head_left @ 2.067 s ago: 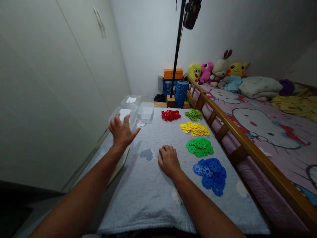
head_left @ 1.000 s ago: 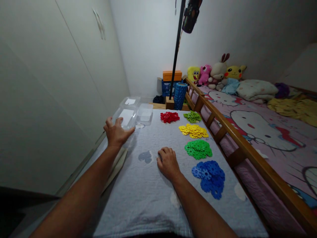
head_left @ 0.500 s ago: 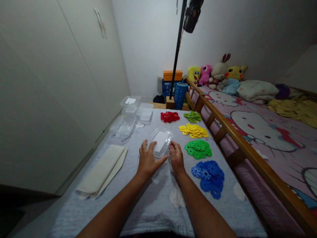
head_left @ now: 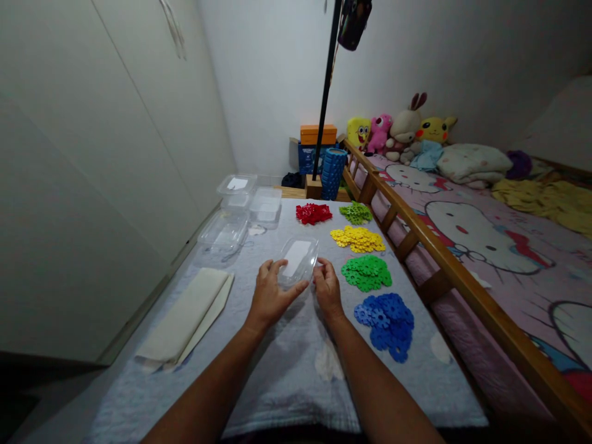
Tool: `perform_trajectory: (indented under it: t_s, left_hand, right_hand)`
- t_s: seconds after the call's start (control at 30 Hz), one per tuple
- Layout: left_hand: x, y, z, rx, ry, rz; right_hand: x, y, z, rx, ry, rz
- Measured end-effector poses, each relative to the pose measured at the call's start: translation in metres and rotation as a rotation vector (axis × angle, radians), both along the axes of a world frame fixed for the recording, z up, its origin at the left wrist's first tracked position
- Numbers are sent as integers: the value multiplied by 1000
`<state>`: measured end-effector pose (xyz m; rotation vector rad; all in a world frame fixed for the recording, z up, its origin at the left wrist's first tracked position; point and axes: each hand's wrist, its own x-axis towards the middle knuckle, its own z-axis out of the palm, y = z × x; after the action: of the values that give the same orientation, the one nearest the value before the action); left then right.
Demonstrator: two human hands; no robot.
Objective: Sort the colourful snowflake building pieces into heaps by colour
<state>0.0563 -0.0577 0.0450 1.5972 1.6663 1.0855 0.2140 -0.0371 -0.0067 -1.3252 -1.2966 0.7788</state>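
Note:
A clear plastic box with a lid lies on the grey cloth-covered table in front of me. My left hand grips its near left corner, fingers curled round the edge. Pinching the near right edge is my right hand. Piles of flat plastic gear-like pieces lie to the right: blue nearest, then green, yellow, light green and red.
More clear boxes stand at the far left of the table. A folded cream cloth lies at the left edge. A wooden bed rail runs along the right; a black pole rises behind.
My left hand took a clear box from the stack at the far left and brought it to the middle. My right hand moved up from the cloth and now grips the box too.

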Motion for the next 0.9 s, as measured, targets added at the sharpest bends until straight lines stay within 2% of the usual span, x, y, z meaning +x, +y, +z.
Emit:
perform_trajectory:
  t_s: [0.13,0.27,0.33,0.37,0.43,0.57,0.9]
  left_hand:
    - [-8,0,3,-46,-176,21]
    - [-18,-3,8,-183,-663,52]
    - [-25,-5,12,-277,-916,153]
    - [-29,-6,14,-331,-1013,208]
    - [-37,-9,18,-459,-1163,205]
    - [-46,-15,18,-568,-1232,162]
    - [-48,-17,1,-682,-1196,266]
  right_hand:
    - [-4,-4,9,-80,74,10]
    - [-1,-5,16,-107,75,-13]
    - [3,-5,19,-98,61,-25]
    - [6,-4,20,-89,47,-30]
    - [13,-3,22,-77,19,-28]
    - [25,-1,25,-108,-41,-11]
    - [40,-7,30,-128,-250,-14]
